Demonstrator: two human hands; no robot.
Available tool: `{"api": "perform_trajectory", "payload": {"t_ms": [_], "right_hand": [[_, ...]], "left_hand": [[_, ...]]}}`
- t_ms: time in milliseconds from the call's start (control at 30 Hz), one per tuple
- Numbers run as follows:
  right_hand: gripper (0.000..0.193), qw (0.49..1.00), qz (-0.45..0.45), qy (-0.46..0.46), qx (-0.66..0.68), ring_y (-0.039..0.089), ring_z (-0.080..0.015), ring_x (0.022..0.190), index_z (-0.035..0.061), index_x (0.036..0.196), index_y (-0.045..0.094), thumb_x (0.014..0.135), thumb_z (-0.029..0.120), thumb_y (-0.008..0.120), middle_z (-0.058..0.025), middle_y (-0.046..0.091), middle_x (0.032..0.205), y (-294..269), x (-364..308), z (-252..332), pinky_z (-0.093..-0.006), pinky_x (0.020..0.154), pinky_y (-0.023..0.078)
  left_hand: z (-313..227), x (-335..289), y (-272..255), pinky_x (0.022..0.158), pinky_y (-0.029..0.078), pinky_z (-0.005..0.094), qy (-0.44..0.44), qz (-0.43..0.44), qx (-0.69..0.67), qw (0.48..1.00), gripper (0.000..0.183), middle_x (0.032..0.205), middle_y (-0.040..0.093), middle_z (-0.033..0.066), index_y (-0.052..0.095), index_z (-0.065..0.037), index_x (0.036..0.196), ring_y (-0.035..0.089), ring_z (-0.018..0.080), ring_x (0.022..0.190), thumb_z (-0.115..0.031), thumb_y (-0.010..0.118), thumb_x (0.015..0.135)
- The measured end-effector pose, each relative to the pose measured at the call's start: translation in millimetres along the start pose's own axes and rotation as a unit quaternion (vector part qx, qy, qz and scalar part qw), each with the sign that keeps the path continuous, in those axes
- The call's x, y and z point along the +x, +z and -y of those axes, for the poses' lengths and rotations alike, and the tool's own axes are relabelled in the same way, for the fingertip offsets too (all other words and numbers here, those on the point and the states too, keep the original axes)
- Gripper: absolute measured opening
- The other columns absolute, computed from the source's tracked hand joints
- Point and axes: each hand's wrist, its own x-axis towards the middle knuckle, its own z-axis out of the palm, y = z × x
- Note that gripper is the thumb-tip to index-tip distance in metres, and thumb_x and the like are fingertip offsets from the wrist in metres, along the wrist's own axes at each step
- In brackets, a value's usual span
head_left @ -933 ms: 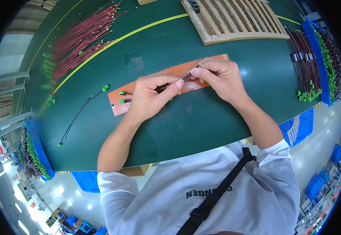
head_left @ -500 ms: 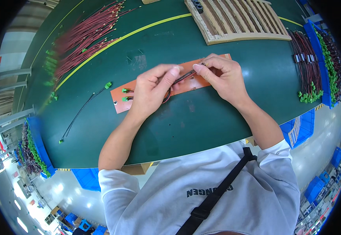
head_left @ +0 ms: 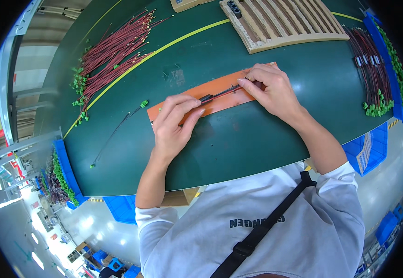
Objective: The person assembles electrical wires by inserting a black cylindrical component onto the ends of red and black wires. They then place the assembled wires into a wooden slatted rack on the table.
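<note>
A long orange board [head_left: 222, 107] lies on the green table in front of me. Along it, red and black wires [head_left: 224, 92] run between my two hands, with a black sleeve-like piece [head_left: 206, 98] near the left fingers. My left hand [head_left: 173, 124] covers the board's left part and is closed on the wires by that black piece. With thumb and fingers pinched, my right hand [head_left: 272, 88] grips the other end of the wires near the board's right end; the wire tips are hidden under its fingers.
A cable with green connectors [head_left: 118, 132] lies left of the board. Bundled red wires [head_left: 118, 51] spread at the far left. A slotted wooden rack [head_left: 299, 45] stands at the back. Dark wire bundles [head_left: 373, 69] and a blue bin [head_left: 393, 88] are at right, another blue bin [head_left: 67, 167] at left.
My hands have lowered the wires, which now stretch along the board instead of looping above it. The green connectors by my left wrist are now mostly hidden. The whole view has shifted somewhat.
</note>
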Motion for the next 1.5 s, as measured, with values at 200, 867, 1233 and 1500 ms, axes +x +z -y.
{"api": "perform_trajectory", "payload": {"t_ms": [200, 867, 1233, 1500], "right_hand": [[0.023, 1.000, -0.013, -0.014, 0.000, 0.059, -0.0247, 0.067, 0.0045, 0.079, 0.066, 0.092, 0.022, 0.073, -0.0062, 0.064, 0.075, 2, -1, -4, -0.0372, 0.072, 0.042], [0.023, 0.997, -0.012, -0.044, -0.056, 0.062, -0.0259, 0.073, 0.0035, 0.077, 0.065, 0.091, 0.020, 0.073, -0.0072, 0.066, 0.076, 2, -1, -3, -0.0397, 0.076, 0.044], [0.019, 0.994, 0.005, -0.082, -0.072, 0.062, -0.0256, 0.076, 0.0041, 0.077, 0.064, 0.088, 0.014, 0.076, -0.0076, 0.067, 0.078, 6, 0, -1, -0.0389, 0.083, 0.043], [0.018, 0.994, 0.009, -0.083, -0.067, 0.057, -0.0251, 0.075, 0.0034, 0.078, 0.062, 0.089, 0.013, 0.073, -0.0064, 0.063, 0.077, -9, 1, -10, -0.0382, 0.078, 0.043]], "left_hand": [[2, -3, -2, 0.065, 0.054, 0.0281, -0.059, 0.044, -0.021, 0.997, 0.017, 0.093, 0.073, 0.0127, 0.074, 0.002, 0.097, 0.069, 0.0193, 0.081, 0.008, 0.076, 0.082], [-2, 7, -4, 0.070, 0.061, 0.0324, 0.017, 0.132, 0.123, 0.983, 0.015, 0.103, 0.071, 0.0123, 0.068, 0.001, 0.092, 0.072, 0.0245, 0.091, 0.006, 0.076, 0.081], [8, 4, 25, 0.072, 0.055, 0.0390, -0.029, 0.026, 0.047, 0.998, 0.016, 0.089, 0.073, 0.0107, 0.069, 0.000, 0.087, 0.068, 0.0300, 0.086, 0.005, 0.078, 0.075], [7, 15, 38, 0.071, 0.055, 0.0388, 0.022, 0.037, 0.063, 0.997, 0.018, 0.091, 0.072, 0.0097, 0.070, -0.001, 0.090, 0.066, 0.0296, 0.084, 0.007, 0.075, 0.075]]}}
